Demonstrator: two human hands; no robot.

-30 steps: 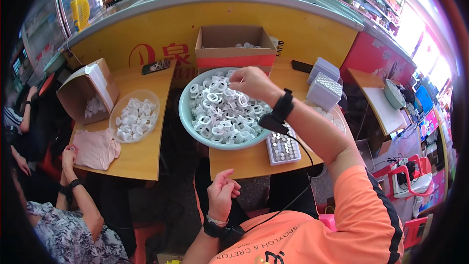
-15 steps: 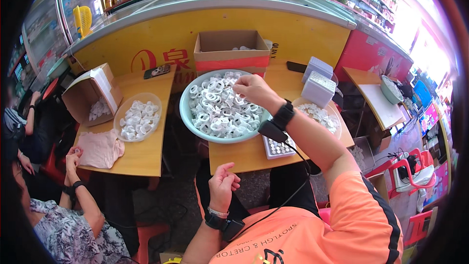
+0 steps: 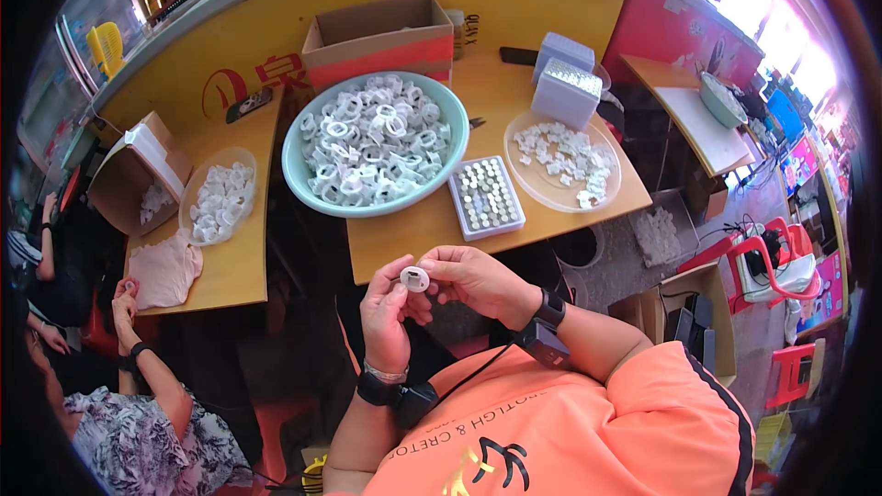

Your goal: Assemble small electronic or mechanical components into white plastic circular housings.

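Note:
A small round white plastic piece (image 3: pixel 414 279) with a dark slot in its face is held up in front of me, beyond the table's near edge. My left hand (image 3: pixel 385 317) pinches it between thumb and fingers. From the other side my right hand (image 3: pixel 480 277) closes its fingertips at the piece's edge. Beyond my hands stands a light blue basin (image 3: pixel 292 186) heaped with white ring-shaped plastic parts (image 3: pixel 372 142). Right of it sits a white tray (image 3: pixel 491 231) filled with rows of small round silvery pieces. A clear round dish (image 3: pixel 542 197) farther right holds small white parts (image 3: pixel 562 152).
White boxes (image 3: pixel 567 95) and a dark phone (image 3: pixel 518 55) lie at the table's back. Behind the basin is a cardboard box (image 3: pixel 377 64). At left, another person's hands (image 3: pixel 124 301) work beside a pink cloth (image 3: pixel 165 273) and a dish of white parts (image 3: pixel 223 202).
My right hand has come back from the basin to meet my left in front of me. The white piece now shows between them. The whole view has tilted downward.

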